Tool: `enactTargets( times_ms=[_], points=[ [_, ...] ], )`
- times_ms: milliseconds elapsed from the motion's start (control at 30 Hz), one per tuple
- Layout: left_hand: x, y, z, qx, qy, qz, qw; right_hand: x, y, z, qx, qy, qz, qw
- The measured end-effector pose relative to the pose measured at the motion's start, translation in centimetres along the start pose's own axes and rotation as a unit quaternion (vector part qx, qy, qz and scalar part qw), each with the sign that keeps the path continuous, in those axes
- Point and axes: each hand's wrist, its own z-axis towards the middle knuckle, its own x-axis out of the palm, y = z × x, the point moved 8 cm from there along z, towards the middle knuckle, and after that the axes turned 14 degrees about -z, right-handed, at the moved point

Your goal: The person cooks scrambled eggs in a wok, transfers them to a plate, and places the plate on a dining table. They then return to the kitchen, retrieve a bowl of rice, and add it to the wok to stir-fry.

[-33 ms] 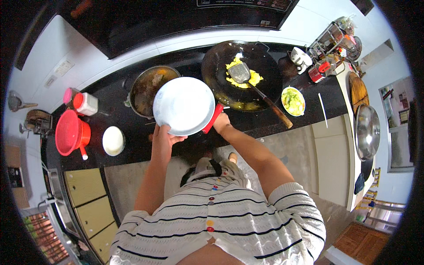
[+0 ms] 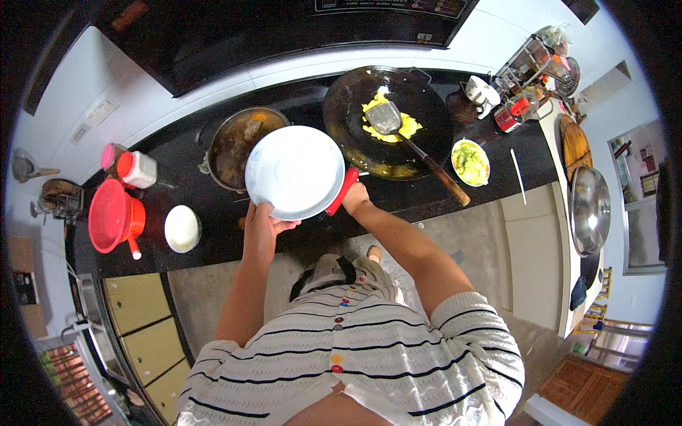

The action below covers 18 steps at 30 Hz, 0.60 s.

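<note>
My left hand (image 2: 266,227) grips the near rim of a white plate (image 2: 296,174), tilted over the counter. The thumb lies on its face, and the other fingers go under it. Beside the plate's right edge is a red oblong thing (image 2: 343,192) of unclear kind. Against it is my right hand (image 2: 356,197), its fingers curled and partly hidden, so what they hold cannot be made out. Beyond that hand stands a black wok (image 2: 355,92) with yellow scrambled egg (image 2: 410,126). A spatula (image 2: 430,162) rests in the wok, its wooden handle pointing toward me.
A pot (image 2: 226,138) of brownish liquid stands partly behind the plate. Left are a white bowl (image 2: 182,228), a red colander (image 2: 106,216) and jars (image 2: 141,170). Right of the wok are a bowl of green slices (image 2: 470,162), a white stick (image 2: 518,175) and a metal lid (image 2: 590,211).
</note>
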Motion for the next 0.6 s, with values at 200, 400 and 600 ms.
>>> enactTargets(
  times_ms=[200,400,600],
  points=[
    [0.8,-0.6,0.2,0.0,0.025,0.016,1.0,-1.6,-1.0,-0.3,0.095,-0.06,0.076,0.991],
    [1.7,0.2,1.7,-0.026,0.042,-0.008,0.999,-0.4,-4.2,-5.1,0.286,0.147,0.29,0.901],
    [4.8,0.8,1.9,-0.015,0.04,0.033,0.999,-4.8,-19.1,-15.6,0.245,-0.32,0.588,0.702]
  ],
)
